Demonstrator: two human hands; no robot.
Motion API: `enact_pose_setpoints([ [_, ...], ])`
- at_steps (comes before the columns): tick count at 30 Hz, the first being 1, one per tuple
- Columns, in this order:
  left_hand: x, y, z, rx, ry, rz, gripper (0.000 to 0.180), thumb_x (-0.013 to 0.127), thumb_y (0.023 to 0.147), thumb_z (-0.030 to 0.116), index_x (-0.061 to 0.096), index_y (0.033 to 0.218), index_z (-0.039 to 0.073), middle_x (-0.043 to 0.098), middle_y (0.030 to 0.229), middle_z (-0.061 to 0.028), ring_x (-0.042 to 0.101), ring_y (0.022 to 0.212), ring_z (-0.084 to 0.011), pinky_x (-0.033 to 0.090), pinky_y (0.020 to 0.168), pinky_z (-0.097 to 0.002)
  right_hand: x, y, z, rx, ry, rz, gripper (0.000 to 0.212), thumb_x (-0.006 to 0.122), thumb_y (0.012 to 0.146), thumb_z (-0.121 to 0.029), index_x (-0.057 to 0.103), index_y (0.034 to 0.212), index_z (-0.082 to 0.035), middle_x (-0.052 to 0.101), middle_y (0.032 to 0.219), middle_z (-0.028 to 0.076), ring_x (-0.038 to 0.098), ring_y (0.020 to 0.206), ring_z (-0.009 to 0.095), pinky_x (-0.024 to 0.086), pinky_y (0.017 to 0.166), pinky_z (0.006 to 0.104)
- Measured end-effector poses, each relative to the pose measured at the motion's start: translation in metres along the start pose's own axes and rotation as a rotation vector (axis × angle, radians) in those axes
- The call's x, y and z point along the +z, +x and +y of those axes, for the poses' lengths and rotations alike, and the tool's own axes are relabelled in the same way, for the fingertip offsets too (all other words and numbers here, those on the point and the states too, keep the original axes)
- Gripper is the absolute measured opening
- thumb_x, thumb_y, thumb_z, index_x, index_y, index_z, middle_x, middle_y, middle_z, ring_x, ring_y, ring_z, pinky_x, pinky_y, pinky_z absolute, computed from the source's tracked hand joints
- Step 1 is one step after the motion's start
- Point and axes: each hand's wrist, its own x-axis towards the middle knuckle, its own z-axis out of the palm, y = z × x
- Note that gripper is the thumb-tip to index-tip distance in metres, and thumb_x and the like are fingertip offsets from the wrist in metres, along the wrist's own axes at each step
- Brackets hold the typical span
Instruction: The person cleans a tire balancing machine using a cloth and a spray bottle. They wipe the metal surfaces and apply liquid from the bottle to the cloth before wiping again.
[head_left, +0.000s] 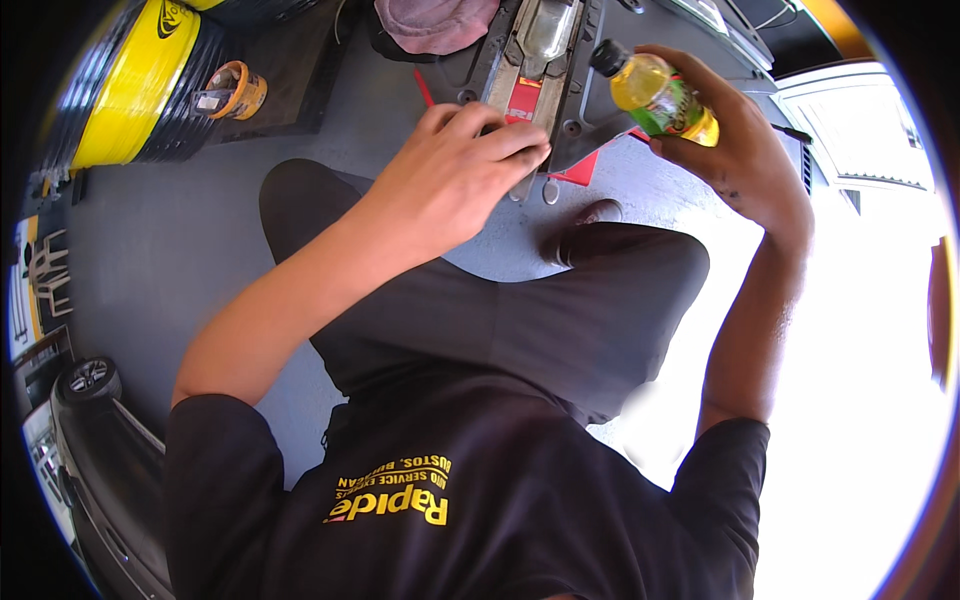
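Observation:
My right hand (735, 150) is wrapped round a small clear plastic bottle (668, 100) of yellow liquid, with a black cap and a green-and-yellow label. The bottle is tilted, its cap end toward the upper left. My left hand (455, 170) has its fingers bent over the near end of a long metal frame with a red plate (524, 98), which looks like a floor jack. Whatever lies under those fingertips is hidden. A rounded, shiny metal piece (548, 38) sits farther along inside the frame.
A pinkish-grey cloth (437, 22) lies beyond my left hand. To the left are an orange tub (240, 92) and large yellow-and-black wrapped rolls (130, 85). A dark car (110, 480) stands at the lower left. My crossed legs (500, 330) are on the grey floor (170, 250).

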Motion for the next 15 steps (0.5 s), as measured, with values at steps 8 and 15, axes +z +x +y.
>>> enact_pose_setpoints([
  [8, -0.024, -0.010, -0.022, -0.127, -0.459, 0.178, 0.037, 0.062, 0.097, 0.001, 0.071, 0.132, 0.007, 0.067, 0.132, -0.0075, 0.061, 0.119, -0.0301, 0.047, 0.106, -0.0395, 0.005, -0.001, 0.001, -0.110, -0.178, 0.009, 0.072, 0.079, 0.084, -0.007, 0.055, 0.151, -0.019, 0.068, 0.136, 0.016, 0.065, 0.127, 0.038, 0.050, 0.111, 0.0460],
  [15, -0.015, 0.009, -0.040, -0.142, -0.454, 0.336, 0.037, 0.065, 0.095, -0.001, 0.072, 0.130, 0.006, 0.069, 0.128, -0.0074, 0.063, 0.121, -0.0301, 0.050, 0.103, -0.0399, 0.014, -0.011, -0.014, -0.021, -0.317, -0.063, 0.076, 0.078, 0.085, -0.003, 0.053, 0.154, -0.022, 0.066, 0.140, 0.014, 0.063, 0.129, 0.038, 0.051, 0.111, 0.0467],
])
